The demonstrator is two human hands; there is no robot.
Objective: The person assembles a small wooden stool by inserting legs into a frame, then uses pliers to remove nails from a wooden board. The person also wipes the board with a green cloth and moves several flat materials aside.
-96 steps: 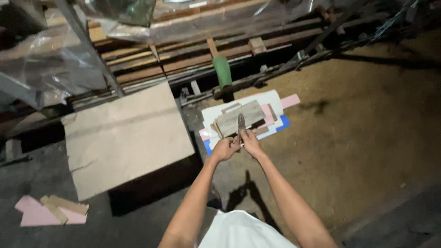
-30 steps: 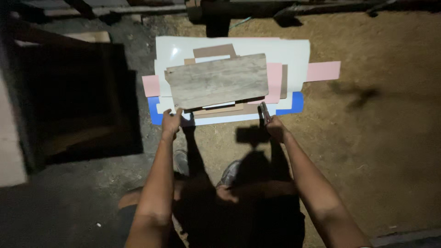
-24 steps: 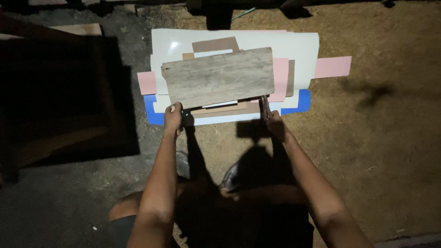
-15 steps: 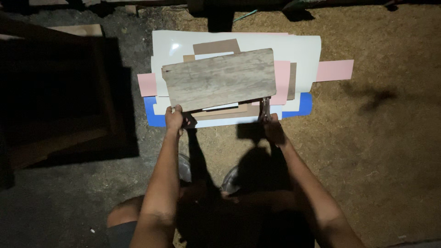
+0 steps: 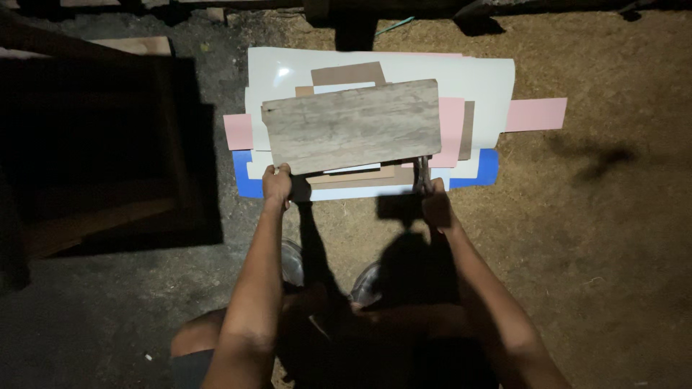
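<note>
A person bends over a pile of flat sheets on the ground. The left hand is curled around the near left corner of a grey wooden board. The right hand grips a dark metal tool, and the tool's tip touches the board's near right corner. With a hold at each near corner, the board probably stays level and does not slide.

The board lies on top of the pile, in the middle. Under it are brown pieces, a pink sheet sticking out to the right, a big white sheet and a blue sheet lowest. The pile rests on brown dirt. A dark wooden frame stands to the left. The person's shoes show just near the pile.
</note>
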